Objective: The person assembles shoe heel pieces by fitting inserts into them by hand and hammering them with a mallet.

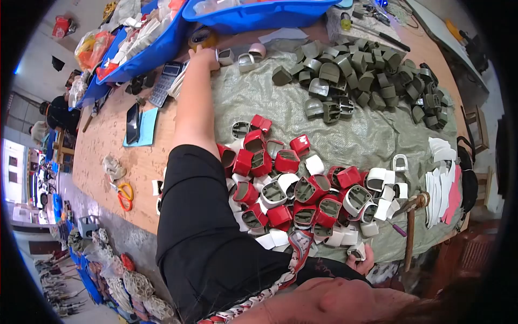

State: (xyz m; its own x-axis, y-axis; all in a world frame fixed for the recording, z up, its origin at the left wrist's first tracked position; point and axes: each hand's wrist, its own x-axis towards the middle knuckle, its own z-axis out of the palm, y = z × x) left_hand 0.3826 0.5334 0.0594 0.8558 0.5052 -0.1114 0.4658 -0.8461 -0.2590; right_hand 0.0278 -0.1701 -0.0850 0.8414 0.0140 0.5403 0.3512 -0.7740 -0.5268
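Note:
My left hand [205,57] reaches to the far side of the table, its fingers curled at the near edge of a roll of tape [203,38]. Just right of it stand a few light hollow caps [246,62]. Close to my body, my right hand [362,262] grips a small white hollow cap [356,251] with a grey inside. Between the hands lies a pile of red caps [287,161] and white caps [273,194], many with ribbed grey-green insides. My left upper arm hides part of the table.
Dark green caps [345,70] are heaped at the back right on a woven sheet [259,92]. Blue bins [259,16] line the far edge. A calculator [162,89], phone [133,123] and orange scissors [125,195] lie left. A hammer [411,227] and white pieces [440,189] lie right.

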